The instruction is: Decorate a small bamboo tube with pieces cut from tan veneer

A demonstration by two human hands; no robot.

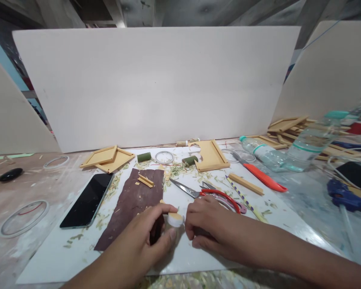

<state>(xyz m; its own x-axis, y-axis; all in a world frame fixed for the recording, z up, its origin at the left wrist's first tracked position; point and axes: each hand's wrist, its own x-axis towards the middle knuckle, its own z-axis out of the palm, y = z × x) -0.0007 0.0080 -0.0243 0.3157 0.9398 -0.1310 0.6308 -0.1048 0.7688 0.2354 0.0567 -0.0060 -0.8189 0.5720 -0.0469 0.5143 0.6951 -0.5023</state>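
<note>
Between the thumb and forefinger of my left hand (152,230) is a small round piece (175,219) with a white band round its side and a tan top. Just to its right, my right hand (206,224) is curled with its fingers pressed together, close to the white band. Whatever those fingers pinch, if anything, is hidden. Beyond my right hand lie red-handled scissors (195,193), blades pointing left. A dark brown sheet (135,200) with small tan strips (146,180) on it lies left of the scissors.
A black phone (88,200) lies left of the brown sheet. Behind are green cylinders (143,157), a tape roll (164,157) and a cut tan board (213,156). An orange-handled cutter (264,176) and water bottles (315,140) stand or lie right. A white panel (156,88) rises behind.
</note>
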